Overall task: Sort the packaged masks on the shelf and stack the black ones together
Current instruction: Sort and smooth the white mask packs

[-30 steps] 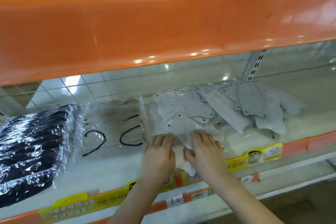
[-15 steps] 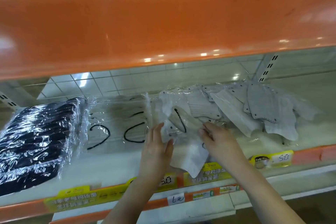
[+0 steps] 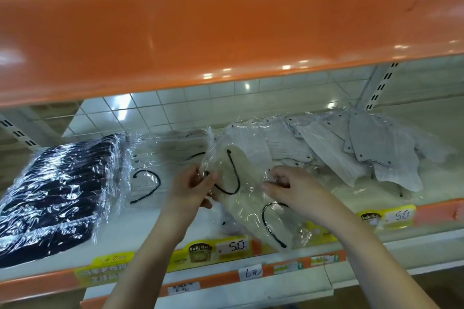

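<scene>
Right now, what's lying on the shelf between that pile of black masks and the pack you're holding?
Clear-wrapped white masks with black ear loops lie between the black stack and the held pack, as the head view shows.

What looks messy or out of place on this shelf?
The grey masks at the right lie in a loose, overlapping heap at odd angles, unlike the black masks stacked neatly at the left. The cream mask packet held by the left hand and right hand juts past the shelf edge.

A glossy orange shelf edge (image 3: 226, 32) overhangs a white gridded back panel (image 3: 200, 105).
</scene>
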A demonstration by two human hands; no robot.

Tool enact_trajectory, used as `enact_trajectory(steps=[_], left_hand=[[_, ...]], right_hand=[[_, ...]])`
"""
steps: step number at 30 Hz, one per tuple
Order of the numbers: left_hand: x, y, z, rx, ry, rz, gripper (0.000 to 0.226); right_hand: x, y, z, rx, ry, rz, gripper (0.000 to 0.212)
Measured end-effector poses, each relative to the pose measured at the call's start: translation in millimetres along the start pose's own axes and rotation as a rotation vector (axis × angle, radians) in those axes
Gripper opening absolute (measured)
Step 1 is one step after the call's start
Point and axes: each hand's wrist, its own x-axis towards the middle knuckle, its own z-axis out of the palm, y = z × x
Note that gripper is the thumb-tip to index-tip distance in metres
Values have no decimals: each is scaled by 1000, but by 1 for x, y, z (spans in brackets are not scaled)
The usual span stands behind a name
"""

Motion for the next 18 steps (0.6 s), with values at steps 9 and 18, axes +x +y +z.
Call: enact_trajectory(steps=[9,18], left_hand=[[0,-25,-37,-180,233,-170,9],[-7,-48,-84,-601,264,-350,6]], right_hand=[[16,-15,30,-314,399,-201,11],[21,-26,91,-615,85,-355,42]])
